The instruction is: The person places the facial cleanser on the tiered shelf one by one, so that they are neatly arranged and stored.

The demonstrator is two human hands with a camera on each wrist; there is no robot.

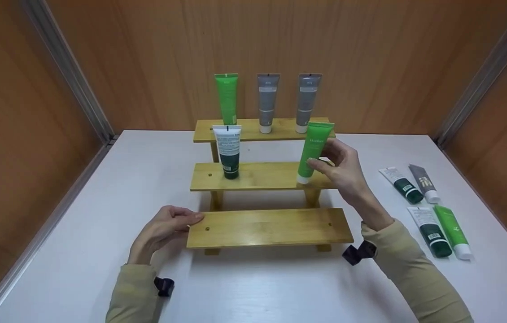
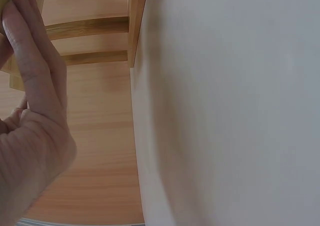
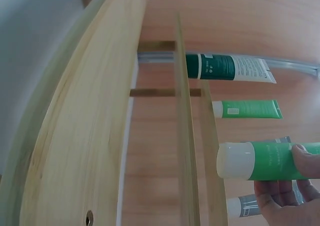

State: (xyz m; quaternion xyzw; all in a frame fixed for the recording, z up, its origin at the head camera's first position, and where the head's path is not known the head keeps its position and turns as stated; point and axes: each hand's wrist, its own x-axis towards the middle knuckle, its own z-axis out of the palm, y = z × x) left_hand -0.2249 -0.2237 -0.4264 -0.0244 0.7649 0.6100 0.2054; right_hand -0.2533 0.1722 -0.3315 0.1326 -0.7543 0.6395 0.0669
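Note:
My right hand [image 1: 347,175] pinches a green squeeze tube [image 1: 314,150] with thumb and fingers, its white cap down, over the right end of the middle step. In the right wrist view, the cap of this green tube [image 3: 272,161] stands off the step's edge. With the thumb on top and fingers below, my left hand [image 1: 168,229] grips the left end of the lowest step of a three-step wooden display stand [image 1: 271,229]. A white and dark green tube [image 1: 229,154] stands on the middle step's left part. The top step carries another green tube [image 1: 227,98] and two grey tubes [image 1: 267,103].
On the white table [image 1: 78,215] at the right lie two white and dark green tubes [image 1: 433,233], a grey tube [image 1: 425,184] and a green tube [image 1: 453,231]. Wooden panels [image 1: 271,58] enclose the back and both sides.

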